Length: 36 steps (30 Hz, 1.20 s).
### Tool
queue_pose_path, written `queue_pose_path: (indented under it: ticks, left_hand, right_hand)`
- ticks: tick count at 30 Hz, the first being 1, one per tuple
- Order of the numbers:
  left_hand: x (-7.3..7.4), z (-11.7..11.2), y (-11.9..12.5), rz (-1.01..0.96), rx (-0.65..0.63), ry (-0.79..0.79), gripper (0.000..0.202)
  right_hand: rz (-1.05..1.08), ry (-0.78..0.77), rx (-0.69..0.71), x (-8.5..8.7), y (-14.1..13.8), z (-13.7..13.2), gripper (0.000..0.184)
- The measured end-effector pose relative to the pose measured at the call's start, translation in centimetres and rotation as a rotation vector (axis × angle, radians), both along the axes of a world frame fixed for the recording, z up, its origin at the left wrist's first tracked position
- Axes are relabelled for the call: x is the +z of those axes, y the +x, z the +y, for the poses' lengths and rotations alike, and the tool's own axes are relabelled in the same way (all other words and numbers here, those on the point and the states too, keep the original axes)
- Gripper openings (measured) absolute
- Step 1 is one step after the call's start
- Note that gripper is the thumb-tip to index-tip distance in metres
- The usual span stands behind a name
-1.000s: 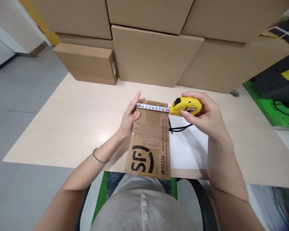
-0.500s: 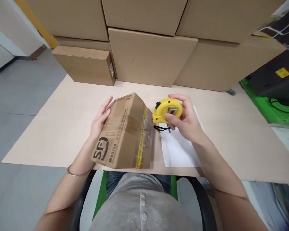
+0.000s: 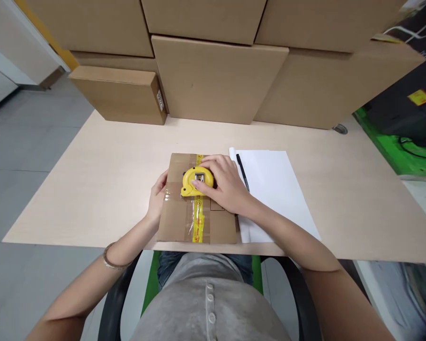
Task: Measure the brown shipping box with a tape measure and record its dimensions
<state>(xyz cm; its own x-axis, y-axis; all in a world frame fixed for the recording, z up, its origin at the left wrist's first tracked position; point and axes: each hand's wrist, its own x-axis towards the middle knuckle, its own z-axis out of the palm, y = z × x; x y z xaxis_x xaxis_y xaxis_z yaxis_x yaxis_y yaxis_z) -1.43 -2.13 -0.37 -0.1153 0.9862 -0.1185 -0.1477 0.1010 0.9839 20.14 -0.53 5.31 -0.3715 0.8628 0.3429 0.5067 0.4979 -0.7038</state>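
A cardboard box point(image 3: 175, 220) lies on the table close to its front edge, its top crossed by a strip of yellow printed tape point(image 3: 198, 222). Against the box's left side rests my left hand point(image 3: 156, 198), fingers curled round the far part of that side and partly hidden. My right hand point(image 3: 229, 187) is closed on a yellow tape measure point(image 3: 189, 182), thumb over its front, just on or above the box top. No blade is visibly drawn out. To the right of the box lie white paper sheets point(image 3: 273, 184) with a black pen point(image 3: 242, 170) on their left part.
Large cardboard boxes point(image 3: 216, 80) are stacked along the back of the table point(image 3: 120, 156). A smaller flat box point(image 3: 117, 97) stands before them at the left. At the far right sits a dark case point(image 3: 401, 90) on a green surface point(image 3: 379, 147). Chair arms point(image 3: 294, 293) flank my body.
The box has gone from tilted to lying flat, its taped face now on top. My right hand has brought the tape measure leftward over the box. My left hand stays at the box's left side.
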Motion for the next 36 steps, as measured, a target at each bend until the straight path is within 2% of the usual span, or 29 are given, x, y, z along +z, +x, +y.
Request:
queue_pose_path:
  ticks: [3,5,6,8,10,14,19,24,30,36]
  left_hand:
    - [0.0,-0.3,0.5,0.006,0.054,-0.029,0.044]
    - [-0.4,-0.3,0.4,-0.001,0.059,-0.042,0.045]
    - [-0.6,-0.2,0.4,-0.003,0.06,-0.043,0.044]
    - [-1.1,-0.1,0.2,0.007,0.062,-0.044,0.043]
    - [-1.4,0.1,0.2,0.026,0.07,-0.04,0.042]
    - [-1.5,0.3,0.3,0.041,0.065,-0.036,0.038]
    - [-1.7,0.2,0.6,0.073,0.079,-0.038,0.034]
    - [-2.1,0.1,0.6,0.106,0.074,-0.027,0.035]
    - [-2.2,0.0,0.3,0.136,0.052,-0.032,0.033]
    - [-1.8,-0.3,0.4,0.165,0.066,-0.059,0.033]
  right_hand:
    - [0.093,0.001,-0.051,-0.3,0.7,1.0,0.049]
    - [0.138,-0.08,-0.198,-0.4,2.5,2.3,0.043]
    - [0.09,-0.15,-0.311,-0.5,3.8,3.0,0.037]
    - [-0.247,-0.319,-0.517,-0.4,6.6,4.1,0.039]
    - [-0.47,-0.44,-0.561,-0.4,9.1,4.6,0.045]
    - [-0.662,-0.616,-0.441,-1.2,11.0,3.5,0.054]
    - [-0.682,-0.654,-0.34,-3.0,9.7,1.4,0.04]
    - [-0.432,-0.698,-0.194,-3.8,10.2,1.6,0.04]
    - [0.035,-0.697,-0.1,-5.1,11.9,5.1,0.035]
    - [0.186,-0.641,-0.093,-7.7,11.9,6.5,0.031]
